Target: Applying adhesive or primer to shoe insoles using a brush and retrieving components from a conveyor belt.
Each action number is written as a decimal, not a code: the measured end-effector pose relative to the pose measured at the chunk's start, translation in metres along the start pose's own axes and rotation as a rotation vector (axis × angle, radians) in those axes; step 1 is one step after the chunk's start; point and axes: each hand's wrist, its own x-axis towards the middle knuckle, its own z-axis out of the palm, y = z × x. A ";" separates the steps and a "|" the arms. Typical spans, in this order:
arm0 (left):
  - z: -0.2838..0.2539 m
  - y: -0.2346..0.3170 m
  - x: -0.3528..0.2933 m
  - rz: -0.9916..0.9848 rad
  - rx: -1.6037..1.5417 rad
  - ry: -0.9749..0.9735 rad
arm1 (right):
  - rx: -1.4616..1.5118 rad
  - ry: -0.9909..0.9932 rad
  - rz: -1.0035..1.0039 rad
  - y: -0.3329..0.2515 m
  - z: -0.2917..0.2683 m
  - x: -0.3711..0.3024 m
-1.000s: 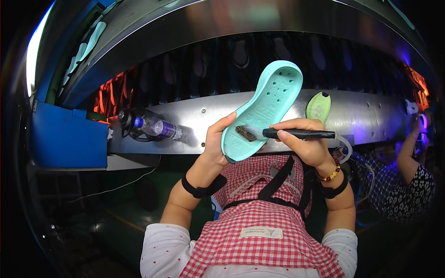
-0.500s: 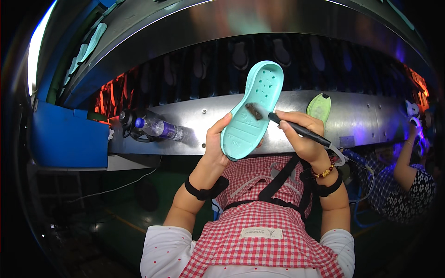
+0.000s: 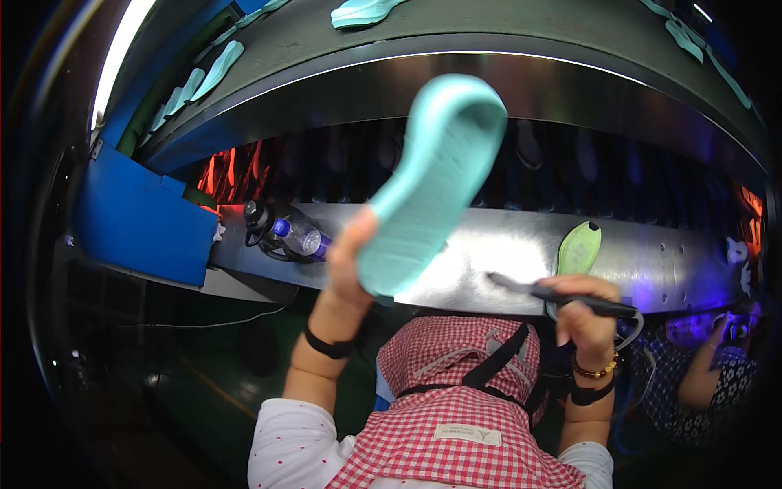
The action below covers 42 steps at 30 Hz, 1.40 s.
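Observation:
My left hand (image 3: 349, 259) is wrapped round the lower end of a turquoise shoe sole (image 3: 423, 200), blurred by motion. The sole is tilted above the metal bench, its hollow inner side facing me. To its right, my right hand (image 3: 588, 316) grips a brush (image 3: 533, 290) with a black handle and a pale tube at its rear end. The brush tip points left, apart from the sole. A light green insole-shaped piece (image 3: 580, 248) with a dark end lies on the bench just beyond my right hand.
The metal bench (image 3: 489, 244) runs across in front of me. A clear bottle with a purple cap (image 3: 303, 238) and a dark bottle (image 3: 259, 220) stand at its left. Turquoise soles (image 3: 362, 11) lie on a dark belt (image 3: 489, 28) above. Another person's arm (image 3: 702, 379) is at right.
The brush has left the sole's inner side and moved right and down with my right hand. My left hand has carried the sole slightly left and tilted it. The whole view has shifted.

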 end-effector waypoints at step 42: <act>-0.052 -0.113 -0.012 -0.342 -0.380 -0.165 | 0.110 0.398 0.227 0.042 -0.018 0.024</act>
